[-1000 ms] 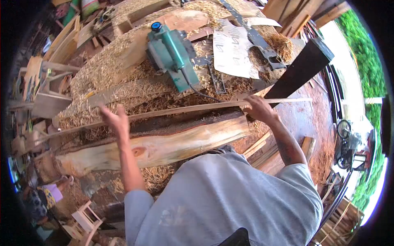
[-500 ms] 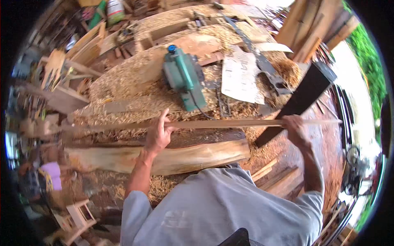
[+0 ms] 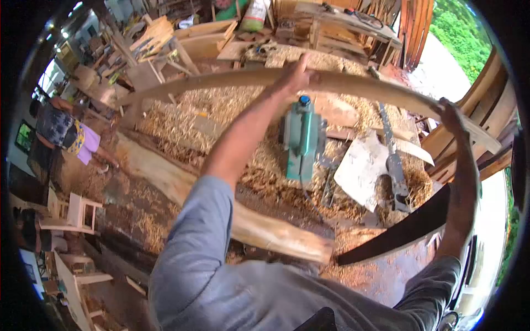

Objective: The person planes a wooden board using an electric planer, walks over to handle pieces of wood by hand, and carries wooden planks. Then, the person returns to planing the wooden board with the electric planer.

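A long wooden board point(image 3: 359, 85) is held up crosswise above the far part of the shavings-covered workbench. My left hand point(image 3: 295, 76) grips it near the middle, fingers around its edge. Toward the board's right end, my right hand point(image 3: 451, 117) is closed on it. Below the board a green electric planer point(image 3: 302, 140) stands on the bench, its cord trailing toward me. Right of the planer lie a white paper sheet point(image 3: 361, 170) and a dark metal bar-like tool point(image 3: 393, 168).
A thick log slab point(image 3: 259, 229) lies along the bench's near side. A dark plank point(image 3: 397, 229) slants at the right. Another person point(image 3: 74, 132) stands at the left, above small wooden frames point(image 3: 80, 213). Boards lean at the far right.
The board has gone from low over the slab to raised and farther away, both hands gripping it. The view has swung up and left, showing more of the other person.
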### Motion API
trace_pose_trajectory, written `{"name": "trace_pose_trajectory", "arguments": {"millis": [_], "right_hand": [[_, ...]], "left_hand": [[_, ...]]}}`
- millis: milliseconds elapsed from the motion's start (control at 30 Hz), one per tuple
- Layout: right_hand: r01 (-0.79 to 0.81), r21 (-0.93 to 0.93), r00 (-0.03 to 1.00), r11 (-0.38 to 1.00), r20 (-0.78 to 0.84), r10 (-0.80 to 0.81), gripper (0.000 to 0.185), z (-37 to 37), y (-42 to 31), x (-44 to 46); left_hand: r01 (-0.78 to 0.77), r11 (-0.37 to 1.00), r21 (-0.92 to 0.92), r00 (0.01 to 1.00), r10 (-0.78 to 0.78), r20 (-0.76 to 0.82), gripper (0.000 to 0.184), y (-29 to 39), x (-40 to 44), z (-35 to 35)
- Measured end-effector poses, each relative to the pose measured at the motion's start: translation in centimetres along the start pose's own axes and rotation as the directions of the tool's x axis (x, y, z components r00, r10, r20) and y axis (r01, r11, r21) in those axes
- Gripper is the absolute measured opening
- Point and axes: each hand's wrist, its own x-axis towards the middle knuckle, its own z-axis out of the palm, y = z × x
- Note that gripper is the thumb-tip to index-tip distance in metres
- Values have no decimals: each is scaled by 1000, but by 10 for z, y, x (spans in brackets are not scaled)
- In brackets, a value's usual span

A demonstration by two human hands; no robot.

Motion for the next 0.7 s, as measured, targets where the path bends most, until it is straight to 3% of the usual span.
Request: {"name": "trace_pose_trajectory", "arguments": {"millis": [33, 100, 167, 233, 267, 300, 333, 367, 400, 467, 500, 533, 567, 633, 667, 700], "right_hand": [[-67, 2, 995, 998, 72, 66, 31, 5, -16, 10], [-28, -71, 999, 997, -40, 26, 36, 27, -33, 15], [-16, -31, 999, 999, -51, 15, 41, 69, -13, 41], [-59, 36, 997, 998, 43, 58, 49, 80, -20, 53], [-77, 28, 994, 997, 83, 74, 49, 101, -12, 67], [-76, 23, 990, 997, 123, 72, 48, 135, 15, 89], [-79, 222, 997, 972, 30, 74, 52, 213, 76, 115], [-39, 225, 999, 974, -20, 45, 52, 256, 104, 126], [0, 224, 997, 975, -70, 16, 54, 298, 132, 138], [272, 334, 931, 902, 147, -335, 48, 266, 84, 141], [53, 388, 993, 920, 73, -88, 47, 305, 95, 149], [-11, 319, 989, 948, 144, -36, 43, 297, 75, 142], [-68, 240, 977, 968, 214, 16, 38, 286, 52, 135], [132, 316, 983, 940, 84, -166, 33, 361, 86, 145], [233, 338, 967, 912, 17, -254, 30, 397, 101, 150], [226, 68, 968, 972, 94, -232, 30, 396, 94, 142]], "left_hand": [[39, 999, -37, 999, -39, 23, 56, -11, 9, 10], [117, 988, -97, 990, -109, 87, 58, -26, 15, 28], [216, 960, 180, 971, -231, 69, 61, -10, 14, 35], [160, 919, 361, 986, -163, -24, 69, -34, 14, 60], [122, 872, 475, 982, -38, -183, 76, -51, 10, 78], [328, 893, 308, 941, -336, -27, 84, -41, 12, 66], [362, 829, 426, 932, -330, -150, 88, -53, 1, 70], [329, 850, 411, 941, -258, -219, 88, -84, -17, 76], [391, 847, 361, 920, -368, -133, 85, -51, -35, 40], [305, 868, 391, 952, -271, -141, 80, -47, -107, -6], [342, 832, 437, 940, -311, -143, 72, -42, -143, -31], [413, 859, 302, 911, -393, -126, 63, -36, -179, -63], [409, 800, 438, 912, -364, -188, 57, -21, -220, -93], [637, 622, 455, 769, -556, -315, 58, 17, -294, -152], [800, 499, 334, 598, -714, -364, 60, 42, -335, -177], [781, 449, 434, 621, -629, -467, 55, 42, -403, -193]]}}
